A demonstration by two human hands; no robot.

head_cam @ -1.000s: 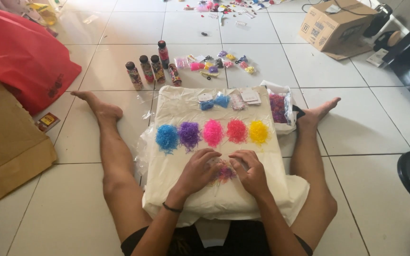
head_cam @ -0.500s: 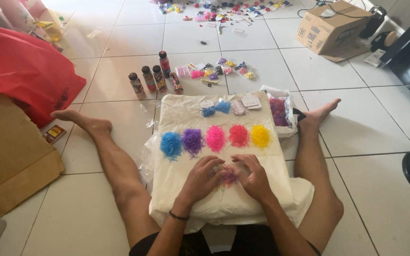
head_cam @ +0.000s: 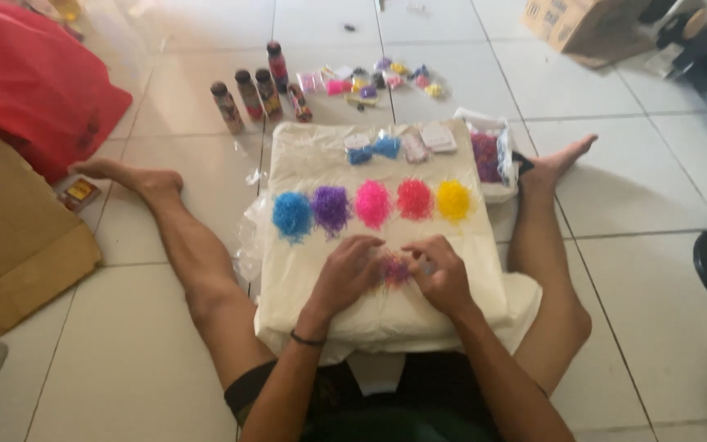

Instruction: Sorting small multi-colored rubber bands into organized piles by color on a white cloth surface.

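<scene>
I sit on the floor with a cream cloth-covered board [head_cam: 304, 278] across my lap. A small mixed pile of coloured bands [head_cam: 393, 270] lies between my hands. My left hand [head_cam: 349, 274] rests on its left side, fingers bent and touching it. My right hand [head_cam: 439, 274] picks at its right side with curled fingers. Beyond them runs a row of sorted piles: blue [head_cam: 292, 215], purple [head_cam: 331, 208], pink [head_cam: 373, 204], red-pink [head_cam: 415, 199] and yellow [head_cam: 453, 200]. Whether either hand pinches a band is hidden.
Small packets and a blue bag [head_cam: 374, 150] lie at the board's far edge, beside a plastic bag of purple bands [head_cam: 486, 157]. Several small bottles [head_cam: 251, 94] stand on the tiles beyond. A red bag [head_cam: 34, 82], brown cardboard [head_cam: 10, 237] at left, a box [head_cam: 583, 24] far right.
The view has tipped down and closer. My hands have stayed on the mixed pile, fingers working at it. My left foot has slid outward to the left.
</scene>
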